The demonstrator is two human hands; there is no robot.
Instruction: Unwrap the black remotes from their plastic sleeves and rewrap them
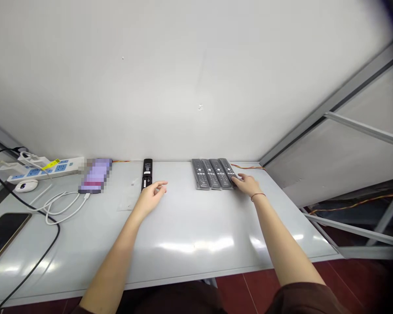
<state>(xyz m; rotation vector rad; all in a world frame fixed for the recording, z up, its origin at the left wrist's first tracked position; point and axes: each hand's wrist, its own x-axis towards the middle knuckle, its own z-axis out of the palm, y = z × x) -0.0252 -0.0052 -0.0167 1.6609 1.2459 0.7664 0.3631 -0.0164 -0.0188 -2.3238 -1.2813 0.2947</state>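
**Right hand at the end of a row of four remotes; left hand beside a lone black one**

A person's right hand (248,185) touches the lower right edge of the last of four dark grey, slim plastic remote controls (201,174) in clear sleeves. Its fingers are slightly bent and partly apart; whether they grip the edge cannot be told. The row lies to this hand's left, buttons up, side by side on a glossy pale grey tabletop (190,218). Each remote's long axis runs away from the person towards the white wall (196,87), the far end leaning a little left.

The left hand (150,196) is loosely curled, thumb and fingers apart, with nothing visible between them. It is well apart from the row; the right hand is much nearer. Just beyond the left hand, a black plastic remote (147,168) lies back up, also pointing towards the wall, its battery compartment (146,181) uncovered. The hand hides its near end, so contact cannot be told. To this hand's left lies a thin clear plastic bag (127,201).
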